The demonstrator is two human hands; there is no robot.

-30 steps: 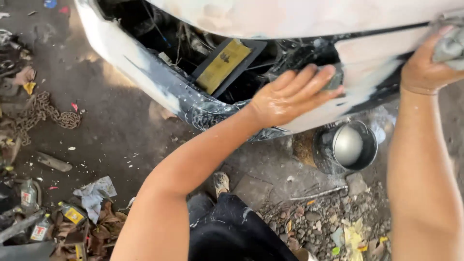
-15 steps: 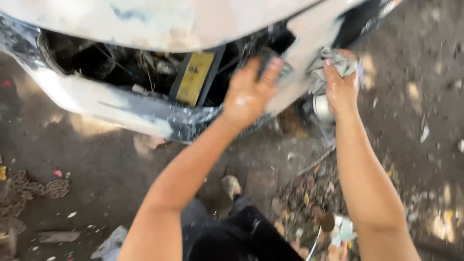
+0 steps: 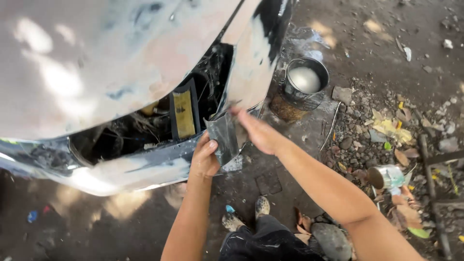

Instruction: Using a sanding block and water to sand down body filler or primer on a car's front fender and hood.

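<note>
A grey, wet-looking sheet of sandpaper (image 3: 223,138) is held in front of the car's sanded white body panel (image 3: 96,63). My left hand (image 3: 205,158) grips the sheet's lower left edge from below. My right hand (image 3: 258,133) reaches in from the right, its blurred fingers stretched along the sheet's upper right edge. Behind the hands a dark opening in the car front (image 3: 145,128) shows a black and yellow part (image 3: 183,113) and some wiring.
A metal tin of white liquid (image 3: 305,79) stands on the dirt to the right of the car's corner. A second tin (image 3: 385,177) lies among stones and dry leaves at the right. My feet (image 3: 246,215) are on the ground below the hands.
The view has swung left and down. Both hands have come off the car panel and met at the grey sheet, which the right hand alone held before.
</note>
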